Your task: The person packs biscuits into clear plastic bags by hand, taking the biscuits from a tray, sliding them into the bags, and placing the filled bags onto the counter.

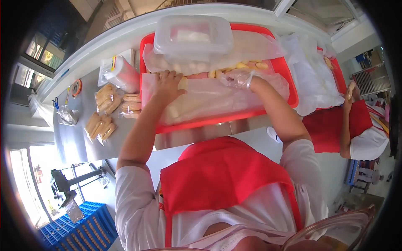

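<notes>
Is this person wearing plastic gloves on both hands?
No, only the right hand has a clear plastic glove on; the left hand, spread on the translucent sheet, is bare.

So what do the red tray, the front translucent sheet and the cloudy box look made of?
Red tray: likely plastic, smooth and evenly coloured.
Front sheet: thin plastic or waxed paper, can't tell which; it is translucent and creased.
Cloudy box: probably plastic, frosted yet see-through.

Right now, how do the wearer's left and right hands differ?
The left hand is bare; the right hand wears a clear glove. The left hand lies near the left side of the red tray; the right hand is farther right, beside yellow pieces. Both are over the tray.
</notes>
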The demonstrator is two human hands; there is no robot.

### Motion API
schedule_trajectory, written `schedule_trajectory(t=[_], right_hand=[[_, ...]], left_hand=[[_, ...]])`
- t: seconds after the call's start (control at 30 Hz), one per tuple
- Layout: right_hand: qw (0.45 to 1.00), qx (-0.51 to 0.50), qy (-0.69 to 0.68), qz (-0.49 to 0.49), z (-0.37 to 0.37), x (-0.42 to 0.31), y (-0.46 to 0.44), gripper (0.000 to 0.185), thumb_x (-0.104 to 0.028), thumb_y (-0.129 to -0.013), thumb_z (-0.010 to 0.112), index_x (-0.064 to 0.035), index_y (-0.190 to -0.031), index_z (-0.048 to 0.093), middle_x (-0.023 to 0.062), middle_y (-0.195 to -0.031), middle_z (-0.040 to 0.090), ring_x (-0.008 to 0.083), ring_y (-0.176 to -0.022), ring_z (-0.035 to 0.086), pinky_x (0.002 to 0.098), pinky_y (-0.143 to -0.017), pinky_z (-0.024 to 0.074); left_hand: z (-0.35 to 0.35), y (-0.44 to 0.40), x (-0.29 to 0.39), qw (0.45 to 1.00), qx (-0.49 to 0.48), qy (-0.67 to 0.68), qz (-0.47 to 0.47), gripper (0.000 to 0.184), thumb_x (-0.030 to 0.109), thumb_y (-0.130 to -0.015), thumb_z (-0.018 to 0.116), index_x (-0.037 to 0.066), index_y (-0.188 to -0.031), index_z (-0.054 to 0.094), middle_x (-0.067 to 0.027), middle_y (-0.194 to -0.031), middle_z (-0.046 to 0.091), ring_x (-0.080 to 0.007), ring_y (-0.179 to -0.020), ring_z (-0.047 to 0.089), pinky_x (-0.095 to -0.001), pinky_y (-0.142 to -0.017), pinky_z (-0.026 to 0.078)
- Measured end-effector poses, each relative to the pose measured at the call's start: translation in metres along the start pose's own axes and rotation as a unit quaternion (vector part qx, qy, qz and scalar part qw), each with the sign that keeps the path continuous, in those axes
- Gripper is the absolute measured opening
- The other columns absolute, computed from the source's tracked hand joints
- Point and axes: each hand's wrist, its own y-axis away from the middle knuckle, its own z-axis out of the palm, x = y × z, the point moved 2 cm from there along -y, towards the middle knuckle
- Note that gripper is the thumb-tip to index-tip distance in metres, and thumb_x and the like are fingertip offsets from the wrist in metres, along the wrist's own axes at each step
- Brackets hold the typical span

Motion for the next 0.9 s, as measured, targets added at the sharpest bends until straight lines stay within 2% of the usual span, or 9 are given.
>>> schedule_trajectory(t=[0.13, 0.2, 0.27, 0.33, 0.4, 0.47, 0.6, 0.73, 0.9], right_hand=[[0.989, 0.145, 0.002, -0.002, 0.035, -0.029, -0.012, 0.033, -0.035, -0.084, 0.05, -0.0092, -0.103, 0.056, 0.0081, -0.086, 0.057, 0.0173, -0.079, 0.053, 0.0285, -0.075, 0.0411], [0.991, 0.134, 0.005, 0.008, 0.041, -0.03, -0.019, 0.035, -0.036, -0.084, 0.049, -0.0102, -0.108, 0.054, 0.0096, -0.094, 0.055, 0.0182, -0.089, 0.052, 0.028, -0.081, 0.0397], [0.992, -0.029, -0.115, 0.033, 0.024, -0.01, -0.044, 0.041, -0.037, -0.084, 0.048, -0.0118, -0.116, 0.051, 0.0114, -0.109, 0.055, 0.0207, -0.104, 0.05, 0.0286, -0.089, 0.037], [0.985, -0.014, 0.161, -0.053, 0.016, -0.021, -0.037, 0.044, -0.037, -0.083, 0.048, -0.0116, -0.119, 0.048, 0.013, -0.114, 0.052, 0.021, -0.112, 0.045, 0.0286, -0.094, 0.0341], [0.971, 0.01, 0.225, -0.085, 0.012, -0.036, -0.022, 0.045, -0.036, -0.082, 0.049, -0.0115, -0.12, 0.048, 0.0134, -0.116, 0.051, 0.0215, -0.116, 0.043, 0.0288, -0.096, 0.0332], [0.995, 0.032, 0.076, -0.054, -0.005, -0.062, 0.009, 0.044, -0.034, -0.08, 0.052, -0.0116, -0.118, 0.049, 0.0127, -0.116, 0.051, 0.0221, -0.115, 0.044, 0.0292, -0.095, 0.0342], [0.989, -0.039, 0.094, -0.106, -0.012, -0.077, 0.037, 0.05, -0.044, -0.082, 0.039, -0.0134, -0.12, 0.049, 0.0089, -0.123, 0.049, 0.0212, -0.111, 0.046, 0.0311, -0.092, 0.0335], [0.974, -0.072, 0.2, -0.075, -0.004, -0.035, -0.007, 0.047, -0.036, -0.076, 0.055, -0.0113, -0.116, 0.05, 0.0105, -0.112, 0.054, 0.0222, -0.099, 0.052, 0.0332, -0.083, 0.0398], [0.949, -0.12, 0.245, -0.156, 0.008, -0.021, -0.029, 0.036, -0.027, -0.074, 0.06, -0.0065, -0.104, 0.056, 0.0091, -0.096, 0.059, 0.0225, -0.086, 0.055, 0.0324, -0.077, 0.0428]], left_hand=[[-0.001, -0.003, -0.006, 0.999, 0.021, -0.034, -0.028, 0.062, 0.043, -0.072, 0.063, 0.017, -0.123, 0.042, -0.0079, -0.121, 0.041, -0.0252, -0.119, 0.032, -0.0485, -0.096, 0.024], [-0.001, 0.0, -0.01, 0.995, 0.077, -0.046, -0.034, 0.057, 0.043, -0.073, 0.061, 0.017, -0.121, 0.044, -0.0071, -0.12, 0.043, -0.0243, -0.119, 0.032, -0.0487, -0.097, 0.024], [0.008, -0.001, -0.021, 0.981, 0.176, -0.062, -0.047, 0.05, 0.04, -0.074, 0.061, 0.017, -0.116, 0.049, -0.0069, -0.119, 0.044, -0.0242, -0.12, 0.031, -0.0489, -0.097, 0.023], [0.004, -0.004, -0.032, 0.989, 0.136, -0.009, -0.05, 0.038, 0.034, -0.075, 0.06, 0.015, -0.107, 0.053, -0.0062, -0.119, 0.045, -0.0249, -0.121, 0.03, -0.0503, -0.098, 0.022], [-0.004, 0.003, -0.035, 0.989, 0.14, 0.001, -0.054, 0.028, 0.028, -0.076, 0.059, 0.014, -0.1, 0.057, -0.0053, -0.119, 0.045, -0.0255, -0.122, 0.03, -0.0503, -0.098, 0.023], [-0.013, 0.008, -0.03, 0.981, 0.183, -0.038, -0.047, 0.021, 0.022, -0.076, 0.06, 0.012, -0.095, 0.058, -0.0039, -0.12, 0.045, -0.0262, -0.122, 0.03, -0.0489, -0.096, 0.025], [-0.013, 0.016, -0.033, 0.979, 0.199, 0.013, -0.047, 0.023, 0.019, -0.077, 0.059, 0.012, -0.099, 0.055, -0.0041, -0.121, 0.046, -0.027, -0.12, 0.035, -0.0487, -0.097, 0.025], [-0.001, 0.016, -0.046, 0.974, 0.132, 0.018, -0.185, 0.028, 0.025, -0.079, 0.055, 0.015, -0.105, 0.056, -0.0065, -0.119, 0.049, -0.027, -0.117, 0.037, -0.0458, -0.097, 0.024], [0.001, 0.016, -0.052, 0.972, 0.157, 0.038, -0.171, 0.022, 0.021, -0.077, 0.056, 0.011, -0.095, 0.06, -0.0091, -0.105, 0.055, -0.0248, -0.106, 0.046, -0.0423, -0.093, 0.029]])
